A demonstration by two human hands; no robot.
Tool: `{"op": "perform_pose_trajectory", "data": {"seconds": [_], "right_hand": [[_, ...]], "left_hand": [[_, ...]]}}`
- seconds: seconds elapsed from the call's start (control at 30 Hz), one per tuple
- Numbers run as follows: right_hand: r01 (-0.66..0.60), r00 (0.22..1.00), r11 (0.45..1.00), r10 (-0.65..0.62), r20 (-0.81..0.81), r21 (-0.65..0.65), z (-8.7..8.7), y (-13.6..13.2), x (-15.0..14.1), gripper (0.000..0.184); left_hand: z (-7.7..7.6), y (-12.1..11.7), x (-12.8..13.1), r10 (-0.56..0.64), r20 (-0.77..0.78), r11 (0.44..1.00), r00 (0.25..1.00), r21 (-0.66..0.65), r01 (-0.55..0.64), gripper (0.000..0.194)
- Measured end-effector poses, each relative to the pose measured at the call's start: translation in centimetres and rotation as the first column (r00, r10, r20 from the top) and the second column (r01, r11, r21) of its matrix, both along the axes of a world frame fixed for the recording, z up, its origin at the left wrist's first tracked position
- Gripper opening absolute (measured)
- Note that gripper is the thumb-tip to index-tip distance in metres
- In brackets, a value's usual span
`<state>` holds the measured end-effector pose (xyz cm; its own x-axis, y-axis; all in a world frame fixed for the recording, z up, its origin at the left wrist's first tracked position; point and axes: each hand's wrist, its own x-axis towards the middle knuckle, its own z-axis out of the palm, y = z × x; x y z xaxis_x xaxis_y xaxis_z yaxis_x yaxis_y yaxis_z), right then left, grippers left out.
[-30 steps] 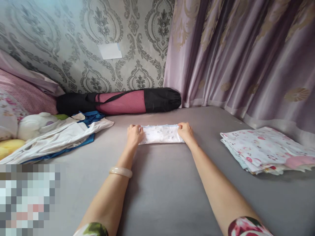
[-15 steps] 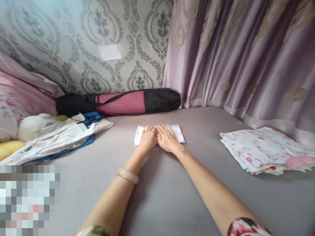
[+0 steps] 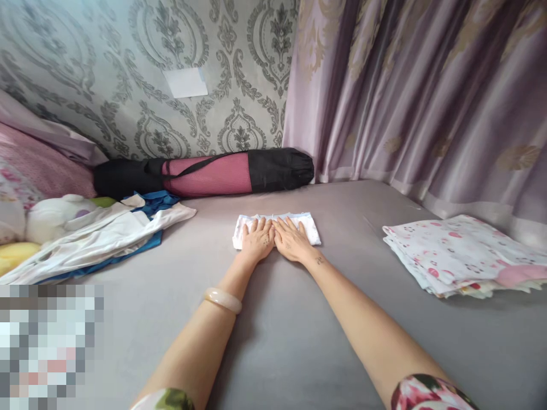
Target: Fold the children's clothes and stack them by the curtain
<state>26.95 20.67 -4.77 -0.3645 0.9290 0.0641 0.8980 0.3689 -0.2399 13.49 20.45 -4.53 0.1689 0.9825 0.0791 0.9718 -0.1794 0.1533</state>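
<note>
A small folded white cloth (image 3: 313,232) with a pale blue edge lies flat on the grey sheet (image 3: 294,330). Both my hands rest on it, side by side and touching near its middle. My left hand (image 3: 258,239) is flat with its fingers apart over the left half. Over the right half, my right hand (image 3: 292,239) also lies flat, fingers spread. The palms cover the middle of the cloth, and its two ends show on either side.
To the right lies a stack of folded printed cloths (image 3: 453,250). A rolled mat in a black and pink bag (image 3: 209,173) runs along the wall. White and blue clothes (image 3: 115,233) and a white plush toy (image 3: 60,219) are at the left. Purple curtains (image 3: 376,97) hang behind.
My hands have slid slightly back toward me on the cloth, uncovering more of its far edge. The camera view has shifted a little.
</note>
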Motion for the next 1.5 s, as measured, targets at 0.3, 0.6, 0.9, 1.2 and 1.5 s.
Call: {"op": "perform_pose_trajectory", "data": {"seconds": [0.3,0.6,0.9,1.2,1.5], "right_hand": [[0.022,1.000,0.999,-0.021,-0.019,0.036,0.4,0.0,0.5,0.056],[0.106,0.993,0.994,-0.107,0.044,0.023,0.2,0.1,1.0,0.057],[0.092,0.994,0.996,-0.092,0.057,-0.008,0.6,0.3,1.2,0.059],[0.211,0.973,0.976,-0.214,0.090,0.047,-0.2,1.1,2.9,0.063],[0.183,0.980,0.983,-0.180,0.090,-0.027,0.2,1.5,3.7,0.062]], "left_hand": [[0.0,0.5,-0.5,-0.001,-0.003,0.999,1.000,0.047,0.001,0.051],[-0.3,0.5,-1.1,0.038,-0.047,0.995,0.998,0.095,-0.033,0.057],[0.1,0.9,-1.5,0.021,-0.019,0.999,1.000,0.040,-0.020,0.054],[-0.8,1.5,-3.1,0.107,-0.003,0.994,0.994,0.026,-0.106,0.058],[-0.6,2.1,-4.1,0.105,0.082,0.993,0.991,-0.061,-0.100,0.058]]}}
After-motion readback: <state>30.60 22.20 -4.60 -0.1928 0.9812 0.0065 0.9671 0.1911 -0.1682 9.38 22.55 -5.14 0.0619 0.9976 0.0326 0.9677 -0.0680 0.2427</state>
